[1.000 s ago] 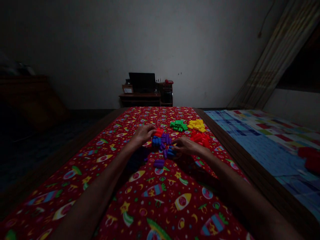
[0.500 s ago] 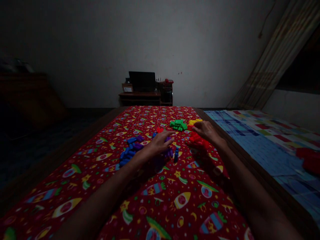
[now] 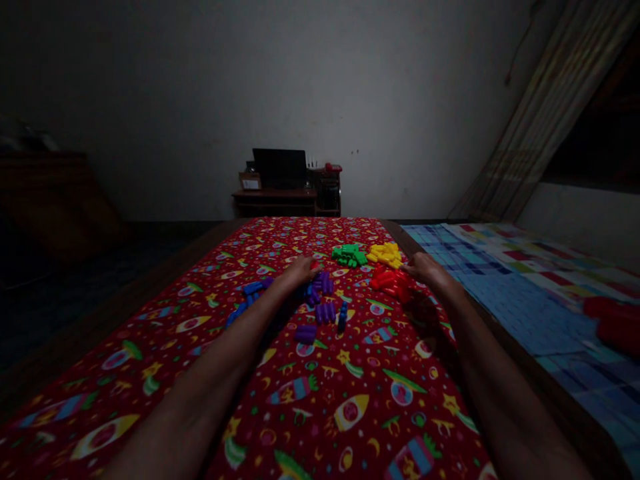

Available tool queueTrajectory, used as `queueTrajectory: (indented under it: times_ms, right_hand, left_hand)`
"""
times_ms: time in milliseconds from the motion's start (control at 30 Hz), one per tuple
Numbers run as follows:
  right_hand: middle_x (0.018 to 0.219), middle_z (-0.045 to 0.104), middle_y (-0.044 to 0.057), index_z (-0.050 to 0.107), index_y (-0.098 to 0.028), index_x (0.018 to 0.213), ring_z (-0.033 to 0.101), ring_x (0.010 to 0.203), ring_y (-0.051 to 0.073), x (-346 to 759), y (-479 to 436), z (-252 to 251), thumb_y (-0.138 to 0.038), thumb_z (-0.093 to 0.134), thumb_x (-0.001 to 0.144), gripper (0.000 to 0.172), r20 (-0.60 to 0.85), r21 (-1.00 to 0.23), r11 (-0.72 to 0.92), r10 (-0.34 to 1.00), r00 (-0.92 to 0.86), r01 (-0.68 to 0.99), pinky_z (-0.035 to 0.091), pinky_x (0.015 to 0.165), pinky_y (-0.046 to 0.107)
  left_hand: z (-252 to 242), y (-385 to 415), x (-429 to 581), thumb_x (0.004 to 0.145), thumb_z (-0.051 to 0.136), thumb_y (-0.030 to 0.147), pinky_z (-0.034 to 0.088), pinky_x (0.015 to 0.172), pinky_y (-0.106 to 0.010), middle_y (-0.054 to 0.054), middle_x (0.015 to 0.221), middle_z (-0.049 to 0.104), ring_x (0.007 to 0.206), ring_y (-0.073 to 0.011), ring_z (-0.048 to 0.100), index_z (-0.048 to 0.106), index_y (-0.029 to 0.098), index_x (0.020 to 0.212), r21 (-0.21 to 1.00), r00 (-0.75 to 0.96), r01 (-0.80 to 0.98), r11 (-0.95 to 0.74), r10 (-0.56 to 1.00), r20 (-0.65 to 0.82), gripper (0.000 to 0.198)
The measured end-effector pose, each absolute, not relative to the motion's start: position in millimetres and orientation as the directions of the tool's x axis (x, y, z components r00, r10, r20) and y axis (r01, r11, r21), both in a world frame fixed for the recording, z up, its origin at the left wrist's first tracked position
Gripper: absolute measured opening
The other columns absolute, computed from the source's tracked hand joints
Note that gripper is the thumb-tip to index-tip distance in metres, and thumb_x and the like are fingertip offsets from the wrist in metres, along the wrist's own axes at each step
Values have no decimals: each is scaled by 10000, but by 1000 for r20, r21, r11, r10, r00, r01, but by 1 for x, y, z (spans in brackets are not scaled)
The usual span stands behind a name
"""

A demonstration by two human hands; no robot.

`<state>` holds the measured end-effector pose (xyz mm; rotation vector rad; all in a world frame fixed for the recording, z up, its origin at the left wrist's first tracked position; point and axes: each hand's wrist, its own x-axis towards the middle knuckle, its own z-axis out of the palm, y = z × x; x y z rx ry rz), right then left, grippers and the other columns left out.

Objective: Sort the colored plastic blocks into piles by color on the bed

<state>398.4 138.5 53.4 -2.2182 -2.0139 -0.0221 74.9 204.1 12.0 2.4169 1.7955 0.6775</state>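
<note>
My left hand [image 3: 300, 271] reaches past the purple toy blocks [image 3: 324, 283], its fingers closed at a small red toy block [image 3: 315, 265]. Under and beside my left forearm lie blue toy blocks [image 3: 253, 288], partly hidden. My right hand [image 3: 424, 268] is at the right edge of the red toy block pile [image 3: 389, 283], with thumb and fingers pinched together; what they hold, if anything, is too dark to make out. Just beyond that pile are the yellow toy blocks [image 3: 385, 254], with the green toy blocks [image 3: 349, 255] to their left.
A red patterned cloth [image 3: 320, 427] covers the long surface under the blocks. One blue block [image 3: 343, 317] stands apart near the middle. A desk with a dark monitor [image 3: 280, 168] is at the far wall. To the right lies a blue checked sheet [image 3: 480, 287].
My left hand has moved off the purple blocks, forward and left to the red block. My right hand has drawn back from between the yellow and red piles to the red pile's right edge.
</note>
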Motion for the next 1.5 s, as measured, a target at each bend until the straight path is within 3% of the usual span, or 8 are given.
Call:
queueTrajectory:
  times_ms: [167, 333, 467, 600, 933, 1133, 1367, 1500]
  right_hand:
    - [798, 668, 99, 702, -135, 882, 605, 728, 172, 393, 131, 64, -348, 498, 883, 295, 217, -165, -66, 971, 101, 984, 338, 585, 240]
    - [664, 615, 43, 708, -113, 769, 500, 598, 115, 366, 122, 77, -306, 466, 892, 333, 321, -302, 184, 943, -82, 935, 269, 543, 233]
    - [668, 609, 7, 719, -114, 855, 489, 602, 103, 333, 111, 79, -334, 484, 894, 325, 390, -471, 497, 859, -333, 729, 283, 550, 210]
    - [597, 577, -10, 727, -104, 786, 465, 561, 89, 320, 104, 80, -259, 550, 844, 242, 303, -459, 542, 841, -449, 704, 260, 527, 207]
    - [1015, 715, 124, 715, -164, 1035, 643, 883, 189, 374, 122, 66, -230, 526, 861, 265, 366, -141, 18, 930, 35, 990, 404, 678, 234]
    - [987, 709, 130, 734, -160, 951, 644, 860, 192, 368, 120, 63, -364, 567, 870, 276, 166, -67, 52, 985, -41, 996, 378, 623, 235]
    - [895, 717, 147, 727, -146, 861, 628, 751, 181, 357, 112, 75, -336, 416, 945, 374, 294, -16, 46, 955, -40, 999, 302, 566, 257]
    - [902, 713, 147, 718, -151, 877, 630, 760, 191, 342, 106, 76, -321, 394, 953, 374, 332, 14, 103, 938, -102, 995, 283, 568, 271]
  left_hand:
    - [6, 207, 77, 773, 625, 194, 516, 846, -339, -99, 869, 735, 916, -257, 669, 726, 152, 853, 338, 204, 885, -319, 920, 334, 135]
    - [27, 193, 84, 747, 646, 171, 531, 855, -350, -79, 992, 727, 958, -230, 665, 622, 189, 1165, 412, 182, 835, -365, 890, 419, 419]
    - [38, 157, 118, 708, 701, 220, 560, 750, -311, -34, 919, 732, 825, -187, 690, 563, 196, 1202, 634, 300, 547, -547, 835, 462, 513]
    - [38, 127, 145, 758, 662, 273, 555, 718, -300, -29, 877, 717, 797, -181, 689, 590, 186, 1110, 680, 374, 370, -633, 772, 514, 370]
    - [14, 82, 117, 903, 523, 315, 451, 1004, -378, -113, 1232, 604, 1168, -224, 547, 567, 195, 1195, 297, 665, 508, -808, 587, 462, 319]
    - [5, 71, 107, 890, 513, 277, 339, 1079, -476, -90, 1138, 642, 1153, -251, 536, 650, 212, 984, 83, 746, 586, -806, 577, 332, 178]
    - [10, 98, 100, 899, 496, 330, 312, 1081, -518, -120, 1251, 594, 1215, -284, 488, 652, 203, 1025, 65, 603, 723, -688, 674, 427, 238]
    - [5, 112, 115, 842, 566, 459, 202, 1069, -664, -80, 1387, 511, 1341, -398, 340, 608, 290, 1197, 78, 516, 827, -557, 807, 287, 395]
